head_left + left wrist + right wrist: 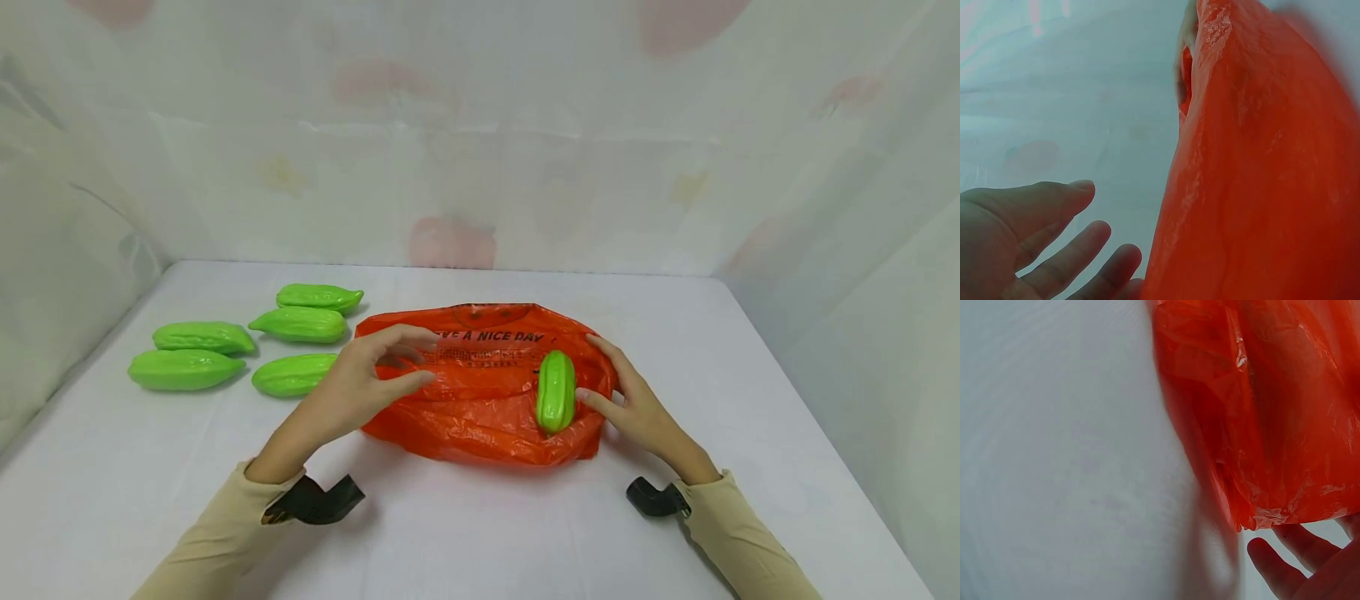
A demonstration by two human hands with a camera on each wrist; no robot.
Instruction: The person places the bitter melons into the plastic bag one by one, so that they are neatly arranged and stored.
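Observation:
A crumpled red plastic bag with black print lies on the white table. One glossy green ribbed fruit rests upright in the view at the bag's right part. My right hand holds the bag's right end, thumb over the red plastic beside the fruit and fingers round the outer edge. In the right wrist view, fingertips show right under the bag's edge. Over the bag's left end hovers my left hand, fingers bent loosely and thumb apart, with nothing between them. The left wrist view shows its spread fingers beside the bag.
Several more green ribbed fruits lie to the left: a pair at the far left, others nearer the bag, one partly behind my left hand. A pale patterned curtain encloses the table's back and sides.

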